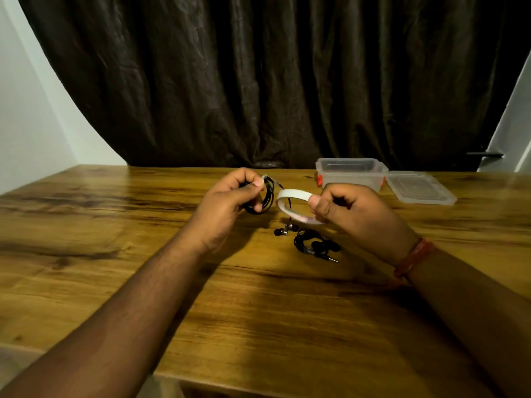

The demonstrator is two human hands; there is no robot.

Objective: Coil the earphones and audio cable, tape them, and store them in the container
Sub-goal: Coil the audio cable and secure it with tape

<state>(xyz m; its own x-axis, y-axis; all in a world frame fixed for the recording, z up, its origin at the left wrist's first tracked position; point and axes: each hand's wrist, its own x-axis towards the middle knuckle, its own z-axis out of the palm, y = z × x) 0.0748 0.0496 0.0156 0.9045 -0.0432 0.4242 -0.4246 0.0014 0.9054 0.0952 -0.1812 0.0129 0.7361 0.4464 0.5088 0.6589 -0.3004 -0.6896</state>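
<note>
The black coil (260, 198) of cable is held above the table, gripped in the left hand (230, 201), whose thumb and fingers curl round its left side. A bit of pale tape appears to sit on the top of the coil near the thumb, though blur makes this hard to confirm. From the coil, a thin lead hangs down to 2 earbuds (284, 229) that lie on the wood just below.

Just beside the coil, to its right, is the white tape roll (296, 206), also lifted off the table. The right hand (344, 209) pinches its right edge between thumb and curled fingers. Coil and roll are close, and whether they touch cannot be told.

On the table below the right hand lies a 2nd black bundle (314, 246), coiled loosely, with a jack plug (332, 259) sticking out to the right.

Farther back and to the right stands the clear container (352, 173), open, with orange clips on its sides. Its clear lid (421, 188) lies flat on the table just beside it, on the right.

An orange band (413, 258) circles the right wrist. The wooden table (287, 326) runs back to a dark curtain (258, 81), with pale wall on either side.
</note>
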